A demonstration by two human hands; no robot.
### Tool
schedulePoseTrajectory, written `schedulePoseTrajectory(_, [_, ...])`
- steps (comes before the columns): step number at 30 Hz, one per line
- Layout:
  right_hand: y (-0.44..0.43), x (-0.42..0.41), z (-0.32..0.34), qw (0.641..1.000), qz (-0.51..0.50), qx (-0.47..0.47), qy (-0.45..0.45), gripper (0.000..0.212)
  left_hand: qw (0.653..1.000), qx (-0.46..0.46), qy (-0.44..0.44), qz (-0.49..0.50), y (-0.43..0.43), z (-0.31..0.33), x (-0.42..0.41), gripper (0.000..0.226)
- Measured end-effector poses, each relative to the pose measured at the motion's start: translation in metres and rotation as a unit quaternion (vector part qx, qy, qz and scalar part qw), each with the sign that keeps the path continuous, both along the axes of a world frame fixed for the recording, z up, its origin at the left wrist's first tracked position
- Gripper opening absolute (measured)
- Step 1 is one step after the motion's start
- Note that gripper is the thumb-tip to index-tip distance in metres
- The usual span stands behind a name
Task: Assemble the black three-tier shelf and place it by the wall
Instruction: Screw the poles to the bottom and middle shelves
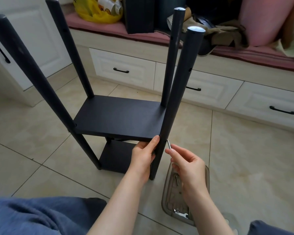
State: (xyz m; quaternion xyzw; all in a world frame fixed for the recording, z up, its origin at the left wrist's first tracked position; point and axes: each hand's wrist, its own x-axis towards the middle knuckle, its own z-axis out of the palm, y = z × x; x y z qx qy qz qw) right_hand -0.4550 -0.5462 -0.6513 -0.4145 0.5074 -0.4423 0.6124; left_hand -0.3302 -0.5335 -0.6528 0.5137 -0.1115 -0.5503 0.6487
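A black shelf frame stands on the tiled floor, with a middle board [119, 117] and a lower board [116, 156] between four black round posts. My left hand [145, 154] grips the near right post [175, 99] just under the middle board, thumb against the board's corner. My right hand [187, 164] pinches a small silver hex key [169, 144], its tip at a hole in that post at board height. The near left post [32, 72] leans toward the camera.
A clear plastic tray [182, 197] with screws and a small flat wrench lies on the floor under my right wrist. White drawers [124, 68] and a cushioned bench with bags and clothes run along the back. My knees in blue fill the bottom corners.
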Motion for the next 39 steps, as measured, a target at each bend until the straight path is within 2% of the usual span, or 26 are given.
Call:
schedulePoseTrajectory(13, [0.012, 0.009, -0.005, 0.999, -0.017, -0.031, -0.007, 0.019, 0.999, -0.02, 0.032, 0.039, -0.002, -0.006, -0.002, 0.015])
schedulePoseTrajectory(18, [0.008, 0.007, -0.011, 0.999, -0.018, -0.022, -0.017, 0.013, 0.999, -0.011, 0.015, 0.041, -0.002, -0.005, -0.004, 0.016])
schedulePoseTrajectory(29, [-0.002, 0.007, -0.013, 0.999, 0.004, -0.044, 0.017, 0.015, 0.999, -0.005, 0.021, 0.03, -0.001, -0.001, -0.006, 0.014])
schedulePoseTrajectory(39, [-0.013, 0.009, -0.011, 0.999, 0.026, -0.028, 0.003, 0.012, 1.0, -0.006, 0.008, 0.013, -0.002, -0.001, -0.006, 0.018])
